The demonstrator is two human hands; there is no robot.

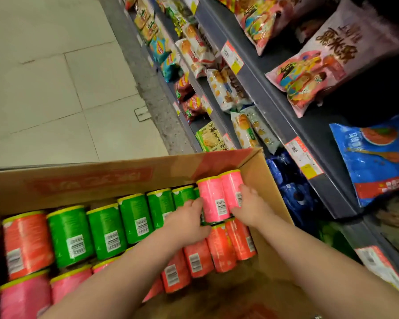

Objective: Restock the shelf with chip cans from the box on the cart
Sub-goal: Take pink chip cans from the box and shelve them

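A: Readable brands or text?
B: Lay's logo on blue bags and red bags, low on the shelf, toward 12 o'clock. Big Chinese characters on a purple-pink bag at 2 o'clock, upside down from here. Red print on the box far wall, not legible. Barcode stickers on the cans, too small to read. Red-white-yellow price tags on the shelf rails, digits unreadable.
A: Task item, where?
B: Chip cans lying on their sides in the open cardboard box, 6 to 8 o'clock. Green cans along the far row, orange-red cans at 8 o'clock and again by the right wall, more pink ones at 7 o'clock. Pair of pink cans raised above the rest at the box's 1 o'clock corner, side by side, touching.
A: Hands?
B: Left hand gripping the pair's left side, right hand gripping its right; both clamped on it. Forearms crossing the near rows, hiding some cans.
A: Surroundings?
B: Blue bag at 3 o'clock, biscuit packs and a green pack around 1 o'clock. Shelf running close along the box's right side. Pale tiled floor at 10 o'clock.
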